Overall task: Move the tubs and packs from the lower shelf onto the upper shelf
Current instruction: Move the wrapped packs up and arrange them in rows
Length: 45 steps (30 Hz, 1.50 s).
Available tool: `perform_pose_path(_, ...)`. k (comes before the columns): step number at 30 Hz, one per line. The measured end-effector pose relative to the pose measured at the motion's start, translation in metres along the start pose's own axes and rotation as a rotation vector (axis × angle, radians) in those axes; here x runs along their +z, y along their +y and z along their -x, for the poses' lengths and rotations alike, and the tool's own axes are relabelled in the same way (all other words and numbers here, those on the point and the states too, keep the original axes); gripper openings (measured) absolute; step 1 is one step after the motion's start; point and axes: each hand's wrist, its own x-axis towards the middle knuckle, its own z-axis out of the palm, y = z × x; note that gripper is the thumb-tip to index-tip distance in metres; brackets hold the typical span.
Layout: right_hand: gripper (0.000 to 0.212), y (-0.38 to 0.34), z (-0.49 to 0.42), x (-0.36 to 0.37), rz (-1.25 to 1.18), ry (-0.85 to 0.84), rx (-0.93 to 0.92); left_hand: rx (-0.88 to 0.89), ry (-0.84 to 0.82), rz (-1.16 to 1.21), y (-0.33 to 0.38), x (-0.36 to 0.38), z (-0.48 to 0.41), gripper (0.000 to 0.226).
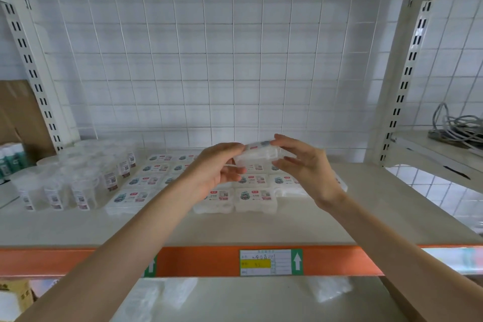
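I hold one white pack (pixel 257 155) in the air above the upper shelf (pixel 261 227). My left hand (pixel 217 167) pinches its left end and my right hand (pixel 303 165) grips its right end between thumb and fingers. Below it, several flat white packs (pixel 254 197) with printed labels lie in rows on the upper shelf. Several clear tubs (pixel 81 183) with labels stand in a group at the shelf's left. On the lower shelf (pixel 248 295), blurred white packs (pixel 167 295) lie left of centre and another white pack (pixel 329 290) lies to the right.
An orange beam (pixel 209 260) with a label tag (pixel 266 262) fronts the upper shelf. A white wire grid (pixel 209 60) backs it, with slotted uprights at both sides. Coiled grey cable (pixel 460 128) lies on the neighbouring right shelf. Cardboard (pixel 18 112) and green-white bottles (pixel 11 159) stand at far left.
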Motion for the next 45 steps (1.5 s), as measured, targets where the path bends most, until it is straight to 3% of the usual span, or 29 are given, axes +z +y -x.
perform_pose_path(2,0.039,0.0,0.002,0.001,-0.051,-0.011,0.031,0.041,0.017,0.072,-0.003,-0.001,0.001,0.035)
perform_pose_path(7,0.028,-0.003,0.004,0.001,-0.218,0.024,0.163,0.173,0.005,-0.011,-0.009,-0.001,0.007,0.036)
perform_pose_path(9,0.025,-0.004,0.001,0.001,-0.216,0.067,0.237,0.219,-0.013,-0.088,-0.012,-0.002,0.008,0.038)
perform_pose_path(14,0.026,-0.004,0.001,-0.002,-0.148,-0.042,0.298,0.301,0.011,-0.189,-0.016,0.004,0.009,0.041)
perform_pose_path(18,0.033,-0.002,0.003,-0.003,-0.156,-0.044,0.295,0.259,0.034,-0.172,-0.017,0.006,0.007,0.042)
perform_pose_path(21,0.046,-0.002,0.003,-0.002,-0.211,-0.025,0.315,0.149,-0.011,-0.07,-0.016,0.009,0.007,0.026)
perform_pose_path(27,0.038,-0.003,0.005,0.001,-0.276,-0.021,0.325,0.13,-0.109,-0.145,-0.022,0.021,0.009,0.034)
perform_pose_path(33,0.052,-0.001,0.012,-0.003,-0.063,-0.079,0.266,0.179,-0.051,-0.219,-0.022,0.026,0.01,0.034)
perform_pose_path(38,0.082,0.0,0.019,-0.018,0.271,-0.021,0.013,0.177,-0.076,-0.3,-0.016,0.02,0.01,0.026)
perform_pose_path(45,0.05,-0.001,0.023,-0.035,0.607,-0.166,-0.182,0.082,-0.125,-0.494,-0.021,0.025,0.008,0.032)
